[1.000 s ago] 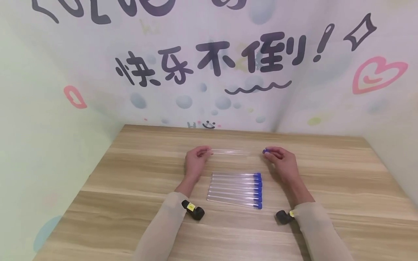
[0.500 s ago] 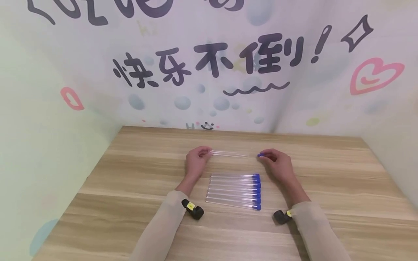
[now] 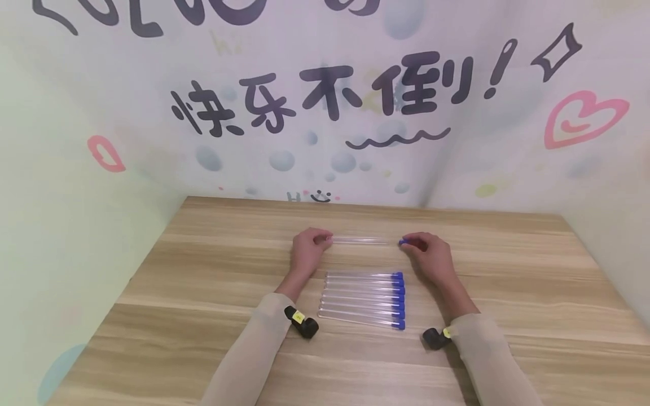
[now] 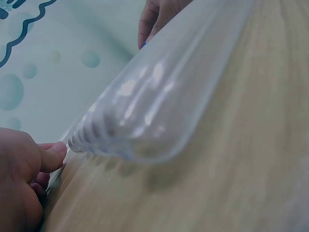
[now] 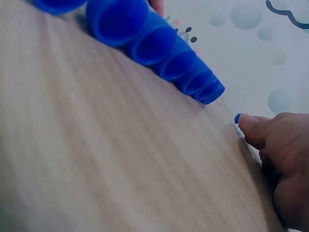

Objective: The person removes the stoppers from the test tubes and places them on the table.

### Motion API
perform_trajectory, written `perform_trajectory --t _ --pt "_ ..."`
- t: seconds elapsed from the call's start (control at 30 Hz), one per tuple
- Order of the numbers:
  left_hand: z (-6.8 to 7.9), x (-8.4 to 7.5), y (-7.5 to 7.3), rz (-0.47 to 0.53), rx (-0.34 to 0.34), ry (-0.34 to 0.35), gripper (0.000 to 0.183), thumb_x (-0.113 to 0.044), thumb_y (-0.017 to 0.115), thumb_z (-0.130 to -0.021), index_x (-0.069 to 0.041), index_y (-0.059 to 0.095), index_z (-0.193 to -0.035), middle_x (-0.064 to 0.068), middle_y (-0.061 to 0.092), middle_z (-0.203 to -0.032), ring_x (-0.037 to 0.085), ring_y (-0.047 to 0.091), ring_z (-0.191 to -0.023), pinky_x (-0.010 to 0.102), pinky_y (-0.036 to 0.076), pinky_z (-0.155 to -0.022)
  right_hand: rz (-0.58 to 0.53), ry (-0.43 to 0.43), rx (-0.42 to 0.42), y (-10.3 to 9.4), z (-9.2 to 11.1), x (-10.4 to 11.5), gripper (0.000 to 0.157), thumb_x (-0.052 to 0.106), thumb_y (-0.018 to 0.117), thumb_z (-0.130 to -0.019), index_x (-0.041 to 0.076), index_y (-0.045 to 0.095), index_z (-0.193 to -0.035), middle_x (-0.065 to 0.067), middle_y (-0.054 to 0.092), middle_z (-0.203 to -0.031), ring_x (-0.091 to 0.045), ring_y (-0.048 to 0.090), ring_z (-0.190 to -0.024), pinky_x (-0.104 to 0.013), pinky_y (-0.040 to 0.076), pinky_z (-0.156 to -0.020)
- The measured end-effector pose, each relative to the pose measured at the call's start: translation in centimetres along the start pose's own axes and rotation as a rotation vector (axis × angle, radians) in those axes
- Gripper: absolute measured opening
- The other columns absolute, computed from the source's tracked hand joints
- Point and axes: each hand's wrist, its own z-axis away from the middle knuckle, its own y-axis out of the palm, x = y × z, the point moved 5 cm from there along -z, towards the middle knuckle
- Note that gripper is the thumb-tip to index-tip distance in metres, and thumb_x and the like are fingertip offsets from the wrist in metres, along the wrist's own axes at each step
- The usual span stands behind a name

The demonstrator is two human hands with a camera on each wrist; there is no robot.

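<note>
My left hand (image 3: 308,252) pinches the left end of a clear test tube (image 3: 358,241) between thumb and fingertips. The tube lies level, its other end pointing right. Facing it, my right hand (image 3: 430,256) pinches a small blue cap (image 3: 403,242), a short gap from the tube's right end. In the right wrist view only a bit of this cap (image 5: 237,118) shows past the thumb. Below both hands lies a row of several clear test tubes (image 3: 358,301) with blue caps (image 5: 154,46) on their right ends. Their rounded bottoms fill the left wrist view.
The wood-grain table (image 3: 203,338) carries everything. Behind it hangs a white cloth (image 3: 284,180) with printed characters and dots. A black wrist camera (image 3: 303,323) sits on the left sleeve, and another black camera (image 3: 434,338) on the right.
My right hand has moved left with the blue cap, narrowing the gap to the tube. My left hand has shifted slightly, still holding the tube. The row of capped tubes lies as before.
</note>
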Motion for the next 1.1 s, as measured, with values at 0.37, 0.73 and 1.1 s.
perform_trajectory --t 0.37,0.73,1.1 --pt "-0.17 -0.18 0.3 -0.044 0.01 0.034 0.012 -0.009 0.073 -0.084 -0.009 0.074 -0.097 0.004 0.064 -0.097 0.019 0.061 -0.089 0.034 0.05 -0.078 0.019 0.002 -0.001 0.24 -0.1 -0.18 0.027 0.022 0.065 -0.093 0.008 0.064 -0.116 -0.012 0.06 -0.112 -0.029 0.054 -0.099 -0.044 0.044 -0.086" --pt "-0.1 -0.31 0.32 -0.052 0.045 0.002 0.021 -0.01 0.072 -0.085 -0.01 0.072 -0.106 0.003 0.062 -0.102 0.018 0.058 -0.087 0.032 0.05 -0.076 0.058 -0.031 0.007 0.31 -0.13 0.1 0.028 0.018 0.064 -0.094 0.007 0.063 -0.12 -0.012 0.059 -0.108 -0.027 0.051 -0.092 -0.04 0.042 -0.079" --pt "-0.05 -0.32 0.16 -0.046 0.035 0.004 0.024 -0.012 0.073 -0.084 -0.011 0.071 -0.108 0.004 0.061 -0.105 0.019 0.058 -0.089 0.033 0.05 -0.077 -0.01 -0.023 -0.042 -0.2 0.01 0.12 0.039 0.022 0.062 -0.095 0.011 0.055 -0.132 -0.01 0.057 -0.11 -0.026 0.051 -0.094 -0.039 0.043 -0.08"
